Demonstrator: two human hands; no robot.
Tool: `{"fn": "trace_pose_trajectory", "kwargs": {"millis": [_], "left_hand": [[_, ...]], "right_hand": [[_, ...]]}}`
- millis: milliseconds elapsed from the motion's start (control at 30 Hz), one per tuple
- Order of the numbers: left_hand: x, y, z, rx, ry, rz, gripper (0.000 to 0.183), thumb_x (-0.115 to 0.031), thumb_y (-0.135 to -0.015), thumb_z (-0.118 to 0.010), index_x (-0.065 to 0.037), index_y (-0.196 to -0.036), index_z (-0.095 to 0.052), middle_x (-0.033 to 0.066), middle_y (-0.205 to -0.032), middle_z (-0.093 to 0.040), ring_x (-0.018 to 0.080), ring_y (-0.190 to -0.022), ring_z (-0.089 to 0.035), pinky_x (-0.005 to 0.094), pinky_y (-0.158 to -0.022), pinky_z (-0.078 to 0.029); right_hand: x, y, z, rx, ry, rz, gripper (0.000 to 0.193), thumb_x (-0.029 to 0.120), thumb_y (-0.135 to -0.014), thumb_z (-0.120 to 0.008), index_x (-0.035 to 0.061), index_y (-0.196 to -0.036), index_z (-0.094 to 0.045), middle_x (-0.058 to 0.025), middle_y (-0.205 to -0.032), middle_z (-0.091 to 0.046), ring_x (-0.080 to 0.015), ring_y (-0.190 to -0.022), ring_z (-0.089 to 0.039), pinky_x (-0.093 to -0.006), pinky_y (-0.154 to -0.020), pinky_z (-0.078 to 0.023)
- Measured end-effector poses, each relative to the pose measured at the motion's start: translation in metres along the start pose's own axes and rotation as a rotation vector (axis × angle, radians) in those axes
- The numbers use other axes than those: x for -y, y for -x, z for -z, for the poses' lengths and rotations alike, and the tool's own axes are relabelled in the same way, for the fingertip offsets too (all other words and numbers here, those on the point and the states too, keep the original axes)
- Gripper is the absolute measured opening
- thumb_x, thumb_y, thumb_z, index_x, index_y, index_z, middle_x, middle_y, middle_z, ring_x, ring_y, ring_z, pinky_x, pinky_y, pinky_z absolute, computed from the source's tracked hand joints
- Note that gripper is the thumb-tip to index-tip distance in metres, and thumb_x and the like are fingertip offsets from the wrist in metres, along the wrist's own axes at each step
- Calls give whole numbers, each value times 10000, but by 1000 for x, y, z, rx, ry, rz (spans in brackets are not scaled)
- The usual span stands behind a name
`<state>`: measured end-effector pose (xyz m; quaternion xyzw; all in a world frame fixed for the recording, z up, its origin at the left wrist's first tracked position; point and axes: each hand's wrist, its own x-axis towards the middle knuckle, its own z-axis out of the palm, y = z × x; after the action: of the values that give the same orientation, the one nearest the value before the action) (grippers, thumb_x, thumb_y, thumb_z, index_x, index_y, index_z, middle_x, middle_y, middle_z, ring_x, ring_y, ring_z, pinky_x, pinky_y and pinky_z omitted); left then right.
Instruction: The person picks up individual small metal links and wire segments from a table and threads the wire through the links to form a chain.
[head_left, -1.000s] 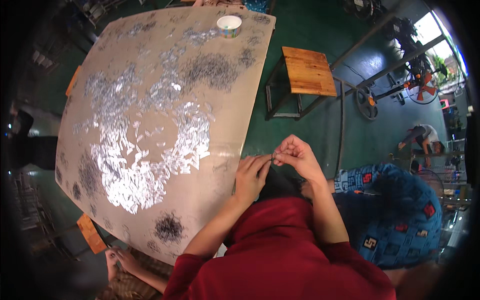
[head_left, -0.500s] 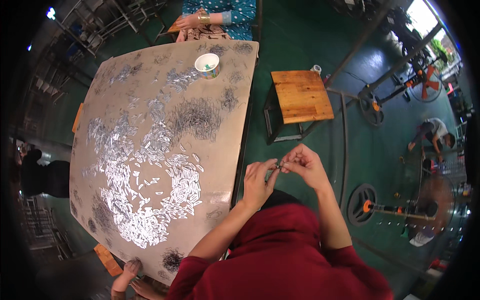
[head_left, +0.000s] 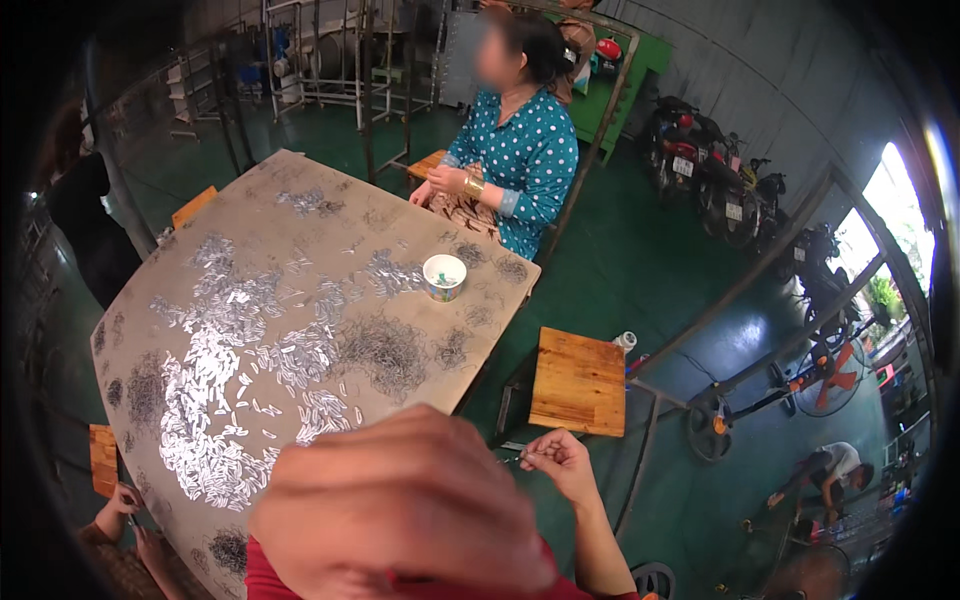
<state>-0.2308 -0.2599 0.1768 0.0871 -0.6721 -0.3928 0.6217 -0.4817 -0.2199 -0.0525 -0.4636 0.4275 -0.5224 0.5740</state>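
Note:
My left hand is raised close to the camera. It is large and blurred, covers the table's near corner, and its fingertips are hidden. Farther right, off the table's edge, my right hand is pinched on a small thin metal piece. Many shiny flat silver strips lie in a broad heap on the brown tabletop. Dark thin wire-like bits are bunched to the right of the heap. A white paper cup with small green and white things inside stands near the far right edge.
A wooden stool stands right of the table. Across it sits a person in a dotted blue shirt. Another person's hands work at the lower left. Metal frame bars, exercise equipment and motorbikes are at the right.
The view has tilted up, showing more of the room. My left hand has parted from my right and come up near the camera. The right hand keeps its pinch.

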Motion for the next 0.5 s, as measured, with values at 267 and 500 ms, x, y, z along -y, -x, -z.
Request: {"fn": "trace_pose_trajectory", "kwargs": {"millis": [267, 500], "left_hand": [[-3, 7, -19, 283, 222, -428, 385, -319, -705, -753, -24, -886, -584, 89, -814, -562, 132, -649, -517, 245, -557, -379], [-25, 13, -17, 106, 170, -271, 240, -169, -731, -668, 2, -849, -548, 131, -830, -551, 235, -700, -525, 307, -597, -432]], "right_hand": [[-12, -5, 8, 40, -66, -35, 154, -74, -798, -586, 9, -879, -486, -115, -871, -604, -154, -749, -615, -256, -666, -518], [0, 3, -29, 117, -113, -111, 160, -84, -795, -578, 14, -885, -490, -107, -857, -600, -153, -739, -610, -255, -662, -516]]}}
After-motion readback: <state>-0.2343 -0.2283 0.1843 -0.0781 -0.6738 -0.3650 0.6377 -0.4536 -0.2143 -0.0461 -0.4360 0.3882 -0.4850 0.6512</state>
